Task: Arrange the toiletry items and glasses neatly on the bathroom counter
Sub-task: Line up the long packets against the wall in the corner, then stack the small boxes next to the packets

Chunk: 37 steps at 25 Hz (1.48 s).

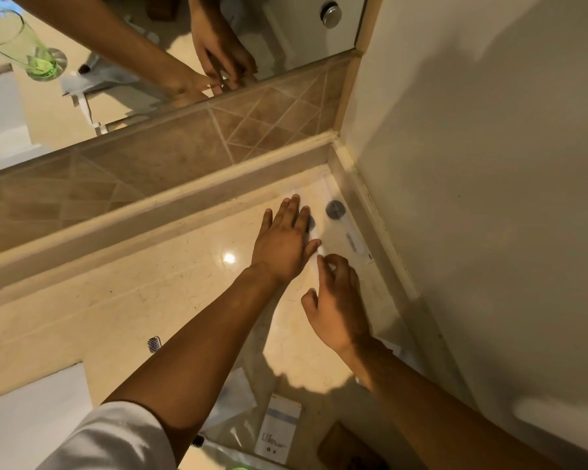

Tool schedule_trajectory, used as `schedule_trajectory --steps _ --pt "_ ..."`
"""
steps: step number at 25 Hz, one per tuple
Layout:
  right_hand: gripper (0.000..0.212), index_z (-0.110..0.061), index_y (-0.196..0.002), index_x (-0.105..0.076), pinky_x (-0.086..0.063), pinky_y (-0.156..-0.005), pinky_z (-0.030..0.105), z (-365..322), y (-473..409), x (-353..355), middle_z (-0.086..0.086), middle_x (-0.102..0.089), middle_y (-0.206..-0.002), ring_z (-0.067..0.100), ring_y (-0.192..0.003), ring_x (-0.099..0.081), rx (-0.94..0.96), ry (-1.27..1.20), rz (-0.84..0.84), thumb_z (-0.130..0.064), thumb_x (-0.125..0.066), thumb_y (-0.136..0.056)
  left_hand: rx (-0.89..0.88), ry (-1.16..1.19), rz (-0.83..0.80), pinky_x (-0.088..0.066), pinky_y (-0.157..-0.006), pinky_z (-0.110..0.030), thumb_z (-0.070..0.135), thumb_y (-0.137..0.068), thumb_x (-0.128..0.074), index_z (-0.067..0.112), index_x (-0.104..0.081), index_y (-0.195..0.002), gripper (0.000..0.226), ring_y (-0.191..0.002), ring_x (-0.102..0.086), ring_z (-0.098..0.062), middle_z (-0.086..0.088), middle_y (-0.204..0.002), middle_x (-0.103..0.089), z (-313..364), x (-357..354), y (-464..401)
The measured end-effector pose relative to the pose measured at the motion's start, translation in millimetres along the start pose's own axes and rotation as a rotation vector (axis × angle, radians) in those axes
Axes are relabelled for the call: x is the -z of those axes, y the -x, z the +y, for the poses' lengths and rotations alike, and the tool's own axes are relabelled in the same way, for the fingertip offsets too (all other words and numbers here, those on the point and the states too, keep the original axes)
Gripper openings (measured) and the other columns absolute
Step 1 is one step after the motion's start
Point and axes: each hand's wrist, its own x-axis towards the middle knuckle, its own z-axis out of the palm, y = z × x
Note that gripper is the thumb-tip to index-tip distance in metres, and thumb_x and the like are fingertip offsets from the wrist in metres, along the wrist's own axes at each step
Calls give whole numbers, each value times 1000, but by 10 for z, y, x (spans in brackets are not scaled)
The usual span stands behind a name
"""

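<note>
A flat white toiletry packet point(348, 228) with two grey round caps lies in the far right corner of the cream counter point(116, 300), against the wall. My left hand point(286, 239) lies flat on its left part, fingers spread, covering one cap. My right hand point(336, 300) sits just nearer, fingers curled, its fingertips pinching the packet's near edge. Another white packet point(279, 425) and clear plastic wrappers point(231, 415) lie near the counter's front edge. A green-tinted glass point(17, 42) shows only as a reflection in the mirror.
A toothbrush head point(154, 344) peeks out beside my left forearm. A dark brown object point(347, 446) lies at the front right. The tiled backsplash point(150, 157) and mirror stand behind; a plain wall point(489, 198) closes the right side. A white sink edge point(31, 418) is front left.
</note>
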Motion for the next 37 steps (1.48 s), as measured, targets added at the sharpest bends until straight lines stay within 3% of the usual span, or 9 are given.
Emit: schedule_trajectory --steps 17,22,25,28,33,37 --pt "64 -8 -149 -38 -48 -105 40 22 -76 43 14 -44 -147 28 -128 -45 5 24 -5 -32 -58 -93 0 -36 9 -6 -126 -51 57 -101 -33 19 -19 -158 70 -156 -2 -27 -9 -169 -4 14 -8 -34" --pt "53 -14 -139 -49 -50 -104 38 4 -65 155 11 -51 -138 25 -124 -52 0 -149 73 -23 -66 -91 -25 14 41 -7 -126 -51 52 -101 -35 24 -27 -154 60 -156 -8 -29 -11 -168 -13 38 75 195" --pt "40 -10 -128 -59 -51 -100 37 85 0 267 14 -53 -131 28 -117 -56 -9 -313 113 -15 -65 -89 -33 33 93 -24 -121 -50 44 -99 -43 13 -41 -146 57 -146 -31 -36 -17 -156 -36 83 173 565" --pt "29 -2 -115 -66 -51 -90 32 150 187 319 17 -62 -116 30 -101 -63 61 -428 155 -2 -63 -86 -52 93 147 -46 -95 -44 34 -93 -49 5 -62 -121 42 -112 -56 -38 -19 -123 -60 113 216 991" --pt "24 -10 -107 -69 -38 -85 17 58 695 207 6 -72 -110 20 -102 -64 89 -380 -74 -6 -56 -87 100 195 19 -49 -82 -41 25 -95 -56 8 -66 -114 28 -101 -60 -34 -15 -110 -65 105 165 1654" --pt "24 -6 -114 -69 -47 -93 28 85 1165 0 13 -70 -119 30 -110 -65 87 -259 -298 -11 -61 -91 164 188 -110 -52 -81 -37 28 -93 -60 11 -69 -110 26 -101 -65 -33 -12 -108 -73 150 44 2120"
